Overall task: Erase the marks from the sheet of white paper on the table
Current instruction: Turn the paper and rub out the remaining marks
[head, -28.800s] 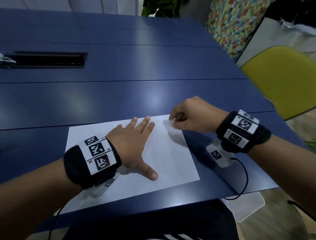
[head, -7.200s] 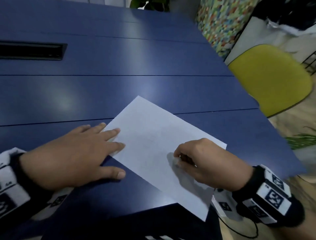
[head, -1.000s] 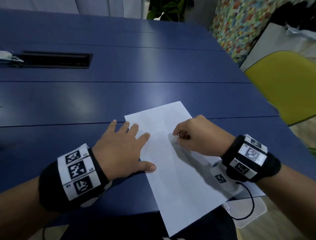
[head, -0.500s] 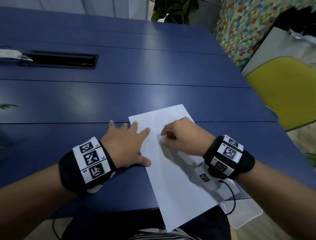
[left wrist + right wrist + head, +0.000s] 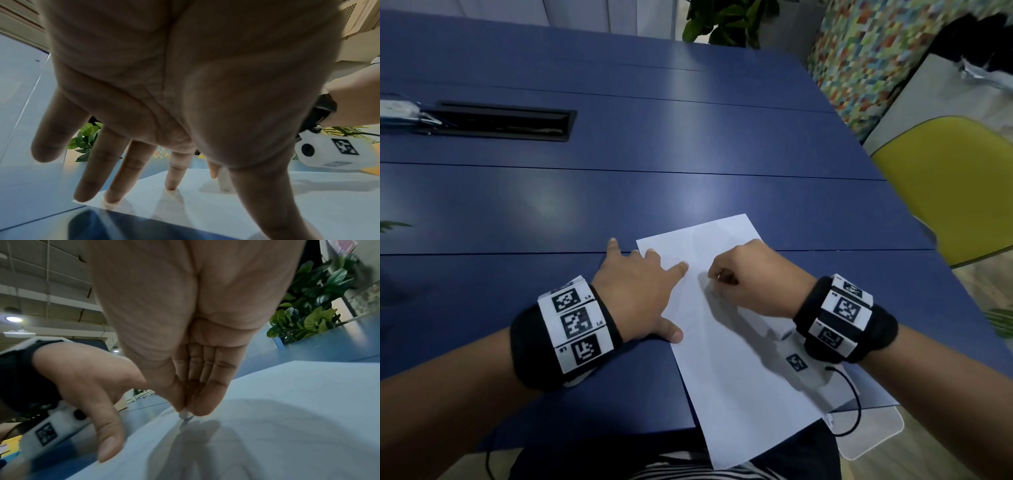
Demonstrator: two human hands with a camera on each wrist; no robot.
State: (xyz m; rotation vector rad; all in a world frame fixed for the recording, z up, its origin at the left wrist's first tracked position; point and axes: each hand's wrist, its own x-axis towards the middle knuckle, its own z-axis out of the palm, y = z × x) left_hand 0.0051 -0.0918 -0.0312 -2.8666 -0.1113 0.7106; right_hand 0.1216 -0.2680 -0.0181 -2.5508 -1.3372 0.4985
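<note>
The white sheet of paper (image 5: 736,370) lies slanted on the blue table (image 5: 619,192), its near end hanging over the front edge. My left hand (image 5: 640,291) lies flat with spread fingers (image 5: 170,177) pressing the sheet's upper left edge. My right hand (image 5: 750,277) is curled over the sheet's upper part and pinches a small white eraser (image 5: 184,415), whose tip touches the paper (image 5: 287,418). From the left wrist view the eraser (image 5: 225,181) stands on the sheet just right of my index finger. Only faint traces show on the paper.
A black cable slot (image 5: 500,121) is set into the table at the far left. A yellow chair (image 5: 955,185) stands at the table's right side. A plant (image 5: 726,20) sits beyond the far edge.
Both hands have edged a little toward the far end of the sheet and the right hand with the eraser has moved left, closer to my left index finger. The paper has stayed where it was.
</note>
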